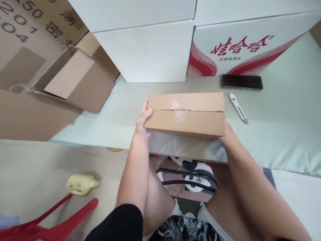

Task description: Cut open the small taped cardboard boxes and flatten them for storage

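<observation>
A brown cardboard box is between my hands above the front edge of the pale green cloth surface. Its top flaps meet at a seam, with a shiny patch like clear tape across the middle. My left hand grips the left end, thumb against the side near the top corner. At the lower right corner, my right hand holds the box from the side and beneath; its fingers are hidden. Right of the box lies a white utility knife. A black phone rests behind the knife.
White cartons stand stacked at the back, one with red lettering. Brown cartons fill the left side. A yellow bottle and red plastic legs are on the floor side. Below the edge is a panda-patterned item.
</observation>
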{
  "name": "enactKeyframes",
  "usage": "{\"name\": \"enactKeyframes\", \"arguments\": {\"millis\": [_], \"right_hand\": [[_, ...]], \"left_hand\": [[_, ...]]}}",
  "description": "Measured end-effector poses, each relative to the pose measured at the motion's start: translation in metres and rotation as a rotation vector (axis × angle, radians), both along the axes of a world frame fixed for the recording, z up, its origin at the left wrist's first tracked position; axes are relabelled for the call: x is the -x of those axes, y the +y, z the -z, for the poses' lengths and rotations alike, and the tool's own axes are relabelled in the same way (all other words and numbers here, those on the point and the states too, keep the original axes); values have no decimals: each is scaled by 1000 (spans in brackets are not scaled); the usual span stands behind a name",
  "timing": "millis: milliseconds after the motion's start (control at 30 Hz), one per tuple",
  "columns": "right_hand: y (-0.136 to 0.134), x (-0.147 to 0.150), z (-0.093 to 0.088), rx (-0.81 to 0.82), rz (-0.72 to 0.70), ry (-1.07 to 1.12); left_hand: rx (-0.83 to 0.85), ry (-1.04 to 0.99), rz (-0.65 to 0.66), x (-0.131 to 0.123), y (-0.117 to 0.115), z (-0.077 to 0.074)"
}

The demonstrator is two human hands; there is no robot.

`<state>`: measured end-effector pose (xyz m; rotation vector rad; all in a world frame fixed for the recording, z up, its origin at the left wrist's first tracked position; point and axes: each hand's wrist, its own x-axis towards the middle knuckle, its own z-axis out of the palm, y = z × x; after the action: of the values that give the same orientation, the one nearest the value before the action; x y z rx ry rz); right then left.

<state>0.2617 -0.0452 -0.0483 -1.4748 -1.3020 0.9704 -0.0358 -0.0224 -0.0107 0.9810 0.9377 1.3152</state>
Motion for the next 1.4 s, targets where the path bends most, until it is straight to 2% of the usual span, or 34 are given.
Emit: {"name": "enactKeyframes", "arguments": {"millis": [133, 233, 333, 467, 567, 667, 733, 767, 800, 867, 900, 967, 1100, 1200, 1400], "right_hand": [[3, -20, -7, -5, 111, -279], [17, -38, -10, -56, 315, -440], [33, -56, -5, -61, 501, -537], [39, -69, 4, -12, 504, -522], [40, -67, 0, 1, 474, -418], [40, -58, -26, -66, 509, -246], [34, -47, -57, -214, 551, -73], [28, -39, -75, -373, 571, 104], [20, -30, -93, -467, 499, 227], [2, -10, -123, -544, 359, 288], [-7, 0, -134, -564, 312, 273], [-21, 17, -143, -504, 228, 233], [-27, 31, -134, -291, 120, 131], [-24, 29, -126, -186, 121, -21], [-22, 26, -122, -167, 153, -101]], "left_hand": [[-30, 45, 31, 3, 3, -2], [-34, 67, 19, 1, 2, -3], [-31, 72, -17, -2, 1, -3], [-57, 66, -46, -6, 0, -4], [-64, 62, -50, -9, -1, -5], [-78, 95, -7, -14, -4, -5], [-107, 128, 40, -19, -5, -3], [-126, 146, 57, -21, -6, -1], [-146, 164, 69, -24, -7, 0], [-181, 201, 74, -29, -8, 3], [-195, 219, 69, -32, -8, 4], [-214, 248, 54, -36, -9, 6], [-237, 250, 51, -44, -9, 5], [-235, 229, 61, -46, -10, 4], [-211, 220, 55, -47, -12, 4]]}}
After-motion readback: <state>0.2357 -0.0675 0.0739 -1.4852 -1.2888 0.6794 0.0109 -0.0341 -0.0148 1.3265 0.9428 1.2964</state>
